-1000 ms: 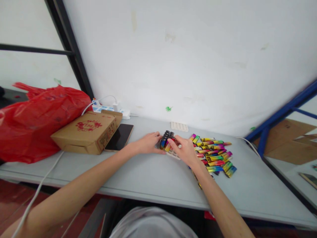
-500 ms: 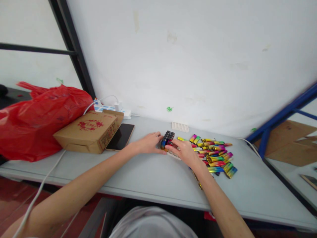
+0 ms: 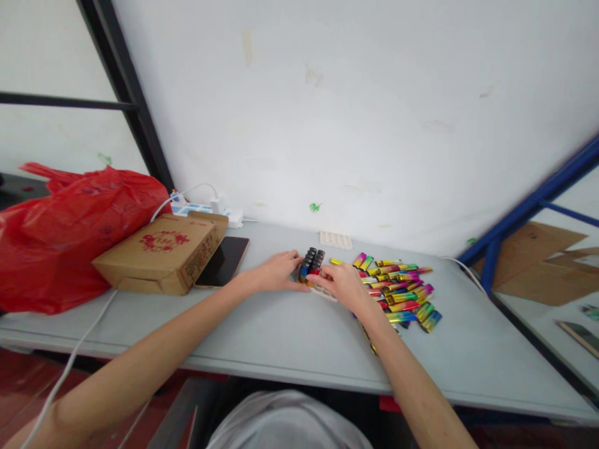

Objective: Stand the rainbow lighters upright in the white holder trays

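Note:
Two rows of what look like lighters (image 3: 311,257) with black tops stand upright in a small white tray (image 3: 324,294) on the table. My left hand (image 3: 279,272) is curved around their left side, its thumb at the near end and its fingers farther back, holding the tray steady. From the right, my right hand (image 3: 345,284) reaches in with fingers pinched on a red lighter (image 3: 316,272) at the near end of the rows. Its fingertips are partly hidden. Beside that hand lies a loose pile of shiny multicoloured lighters (image 3: 397,284), part of it behind my right forearm.
A second white tray with holes (image 3: 336,239) lies near the wall. On the left are a tablet (image 3: 223,262), a cardboard box (image 3: 159,249), a red plastic bag (image 3: 79,237) and a power strip (image 3: 234,217). A blue frame (image 3: 528,206) bounds the right side.
The view has shifted slightly, so everything sits a little farther left. Both hands stay at the tray, the right fingers still at the near end of the rows.

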The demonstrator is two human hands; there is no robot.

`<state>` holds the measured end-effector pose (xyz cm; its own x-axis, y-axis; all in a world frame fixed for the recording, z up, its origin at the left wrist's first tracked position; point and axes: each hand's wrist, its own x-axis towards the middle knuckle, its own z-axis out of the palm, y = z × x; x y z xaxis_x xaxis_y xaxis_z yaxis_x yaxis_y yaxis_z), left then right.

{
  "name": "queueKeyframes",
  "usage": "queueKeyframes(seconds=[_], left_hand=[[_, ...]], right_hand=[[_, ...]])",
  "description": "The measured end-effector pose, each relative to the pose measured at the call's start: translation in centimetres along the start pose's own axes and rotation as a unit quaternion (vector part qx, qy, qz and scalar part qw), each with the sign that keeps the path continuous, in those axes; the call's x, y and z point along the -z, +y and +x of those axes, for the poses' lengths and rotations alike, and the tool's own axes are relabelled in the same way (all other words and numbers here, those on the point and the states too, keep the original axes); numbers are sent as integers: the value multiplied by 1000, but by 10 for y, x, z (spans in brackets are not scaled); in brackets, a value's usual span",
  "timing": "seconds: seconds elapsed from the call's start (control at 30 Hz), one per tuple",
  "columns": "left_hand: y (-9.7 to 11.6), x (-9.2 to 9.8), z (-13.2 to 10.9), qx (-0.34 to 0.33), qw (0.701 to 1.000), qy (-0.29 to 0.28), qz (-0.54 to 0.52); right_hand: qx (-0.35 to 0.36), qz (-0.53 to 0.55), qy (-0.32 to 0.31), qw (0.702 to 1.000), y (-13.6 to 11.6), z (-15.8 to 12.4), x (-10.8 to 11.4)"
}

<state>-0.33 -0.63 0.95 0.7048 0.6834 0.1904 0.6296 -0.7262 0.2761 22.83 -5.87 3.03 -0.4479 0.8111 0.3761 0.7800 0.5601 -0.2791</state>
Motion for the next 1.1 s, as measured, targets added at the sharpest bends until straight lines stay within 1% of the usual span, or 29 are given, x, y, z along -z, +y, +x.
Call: queueKeyframes(seconds=[0.07,0.13,0.2,0.27,0.3,0.37,0.43,0.5,0.6,0.7,0.8,0.9,1.03,1.1], left_hand=[[0,1,1,-4,1000,-1,-1],[1,3,1,-7,1000,0,-5],[2,4,2,-5,1000,1,-11],[3,5,2,-2,1000,1,-16],[4,6,2,-1,1000,1,-18],[3,6,3,1,1000,-1,-21],[2,5,3,1,1000,-5,-22],[0,4,5,1,1000,-7,-20],[-2,3,6,5,1000,-8,-13],[-2,3,6,2,1000,-10,-5],[-2,3,5,0,1000,-7,-1],[-2,4,5,5,1000,-4,-6],[-3,7,6,10,999,-18,-36],[-3,9,6,12,999,-25,-47]], right_hand=[[-7,37,7,999,1,0,9],[-35,70,39,996,2,0,25],[-70,93,79,990,2,-5,48],[-82,92,88,988,0,-16,73],[-74,85,72,991,-1,-25,84],[-57,87,17,994,-2,-50,103],[-57,84,-30,994,2,-80,114],[-81,72,-65,992,11,-113,117],[-112,49,-63,990,29,-156,111],[-118,43,-69,990,42,-183,98],[-113,33,-51,992,45,-191,84],[-95,27,-44,994,43,-188,76],[-84,42,-39,995,44,-182,79],[-95,80,-16,992,47,-181,83]])
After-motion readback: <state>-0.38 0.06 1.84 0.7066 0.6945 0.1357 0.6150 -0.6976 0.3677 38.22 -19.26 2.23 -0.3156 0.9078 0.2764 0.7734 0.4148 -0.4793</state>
